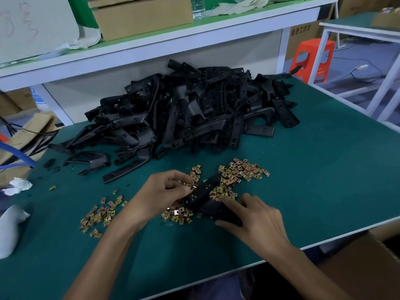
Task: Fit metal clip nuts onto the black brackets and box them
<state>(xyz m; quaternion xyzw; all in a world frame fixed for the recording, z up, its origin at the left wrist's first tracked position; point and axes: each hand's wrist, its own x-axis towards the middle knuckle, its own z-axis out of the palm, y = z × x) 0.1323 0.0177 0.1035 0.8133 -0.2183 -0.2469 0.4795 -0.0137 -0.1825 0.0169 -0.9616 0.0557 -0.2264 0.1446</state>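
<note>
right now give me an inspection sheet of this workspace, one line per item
surface: green bench mat, partly bare.
job's things: black bracket in both hands; bracket pile behind; clip nuts scattered loose; cardboard box at lower right.
clutter: crumpled tissue, white bag at left edge.
grippers: left hand pinching a nut at the bracket; right hand steadying the bracket.
cables: floor cable at right.
surroundings: shelf with boxes, water bottle; orange stool.
</note>
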